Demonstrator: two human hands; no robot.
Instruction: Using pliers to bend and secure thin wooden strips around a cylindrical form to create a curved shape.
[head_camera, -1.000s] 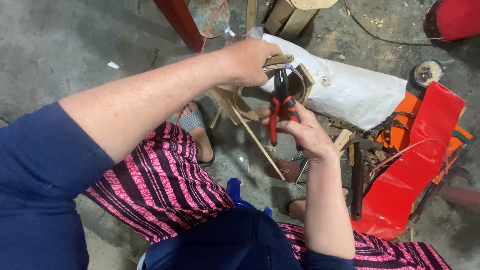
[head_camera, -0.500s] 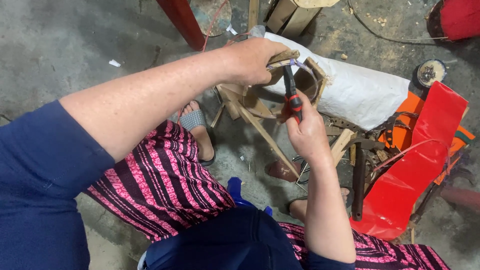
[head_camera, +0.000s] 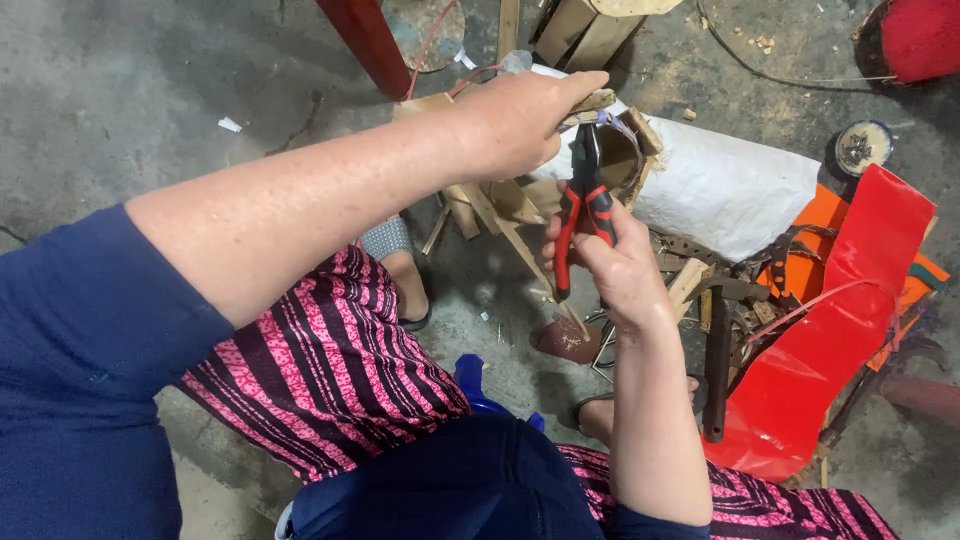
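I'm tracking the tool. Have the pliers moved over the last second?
Yes. The pliers rose toward the wooden piece, against the white sack.

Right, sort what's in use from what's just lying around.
In use:
left hand gripping the wooden frame
right hand holding the pliers

Lying about:
white sack
red sheet
hammer
tin

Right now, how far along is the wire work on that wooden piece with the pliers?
Done: thin wire already loops around the pale wooden frame piece. In hand: the left hand grips the frame's top while the right hand holds red-and-black-handled pliers, nose up at the wire. Left: I cannot tell whether the wire is tight; more wood pieces lie below.
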